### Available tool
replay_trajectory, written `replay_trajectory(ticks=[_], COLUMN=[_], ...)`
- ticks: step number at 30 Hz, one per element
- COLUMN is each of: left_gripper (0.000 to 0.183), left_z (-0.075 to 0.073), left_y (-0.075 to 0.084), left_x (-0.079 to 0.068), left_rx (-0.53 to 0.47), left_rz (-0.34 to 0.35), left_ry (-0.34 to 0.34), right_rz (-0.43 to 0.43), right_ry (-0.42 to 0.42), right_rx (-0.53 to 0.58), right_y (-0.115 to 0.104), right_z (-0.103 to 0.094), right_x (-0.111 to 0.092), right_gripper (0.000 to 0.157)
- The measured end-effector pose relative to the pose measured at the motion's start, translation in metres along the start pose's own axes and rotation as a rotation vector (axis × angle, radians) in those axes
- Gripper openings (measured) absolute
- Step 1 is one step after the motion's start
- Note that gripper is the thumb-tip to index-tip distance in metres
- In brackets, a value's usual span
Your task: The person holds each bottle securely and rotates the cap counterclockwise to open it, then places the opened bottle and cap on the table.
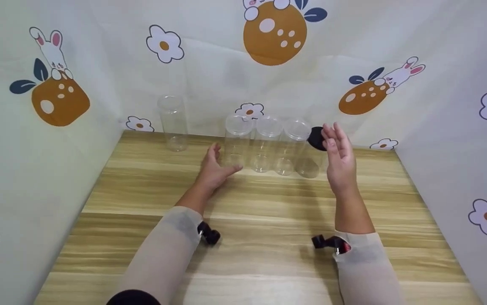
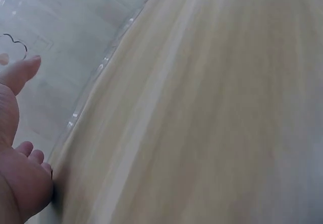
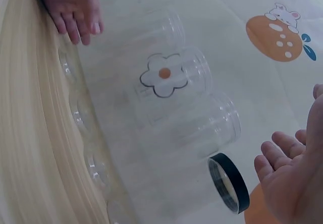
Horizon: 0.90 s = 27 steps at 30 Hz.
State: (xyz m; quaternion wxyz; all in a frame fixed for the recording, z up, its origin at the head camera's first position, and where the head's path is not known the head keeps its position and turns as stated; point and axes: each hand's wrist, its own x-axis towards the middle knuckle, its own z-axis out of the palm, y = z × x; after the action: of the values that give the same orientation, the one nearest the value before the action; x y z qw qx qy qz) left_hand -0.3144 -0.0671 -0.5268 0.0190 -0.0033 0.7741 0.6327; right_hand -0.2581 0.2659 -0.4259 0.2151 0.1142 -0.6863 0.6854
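Several clear cylindrical jars stand upright in a close row at the back of the table. At the row's left end is a jar (image 1: 238, 142); its right-end jar carries a black lid (image 1: 317, 139), also seen in the right wrist view. My left hand (image 1: 214, 171) is beside the left-end jar, thumb spread from the fingers; whether it touches the jar I cannot tell. My right hand (image 1: 341, 163) is raised beside the black lid, fingers extended, holding nothing. The left wrist view has only part of the left hand (image 2: 25, 181) at its edge.
Another clear jar (image 1: 172, 127) stands apart, back left. The wood-grain table (image 1: 260, 241) meets a patterned cloth (image 1: 209, 76) behind the jars, and cloth also hangs at both sides. A small black device is strapped to each wrist.
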Motion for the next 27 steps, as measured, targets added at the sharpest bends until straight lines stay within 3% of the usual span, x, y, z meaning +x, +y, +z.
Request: replay_trajectory(ticks=[5, 14, 19, 23, 27], left_gripper=[0.118, 0.103, 0.095, 0.096, 0.095], left_z=[0.011, 0.022, 0.019, 0.012, 0.003], left_y=[0.003, 0.005, 0.007, 0.011, 0.018], left_x=[0.009, 0.017, 0.014, 0.006, -0.006], left_rx=[-0.063, -0.043, -0.077, -0.018, 0.059], left_rz=[-0.015, -0.010, -0.001, -0.006, 0.040], left_ry=[-0.013, -0.002, -0.017, 0.014, 0.054], right_rz=[-0.008, -0.034, -0.026, -0.021, -0.007], right_ry=[-0.029, -0.044, -0.044, -0.048, -0.049], right_rx=[-0.003, 0.033, 0.033, 0.034, 0.062], right_y=[-0.003, -0.005, -0.006, -0.009, -0.013], right_z=[0.005, 0.006, 0.008, 0.009, 0.011], right_x=[-0.001, -0.003, -0.003, -0.003, -0.004], right_gripper=[0.057, 0.057, 0.055, 0.054, 0.053])
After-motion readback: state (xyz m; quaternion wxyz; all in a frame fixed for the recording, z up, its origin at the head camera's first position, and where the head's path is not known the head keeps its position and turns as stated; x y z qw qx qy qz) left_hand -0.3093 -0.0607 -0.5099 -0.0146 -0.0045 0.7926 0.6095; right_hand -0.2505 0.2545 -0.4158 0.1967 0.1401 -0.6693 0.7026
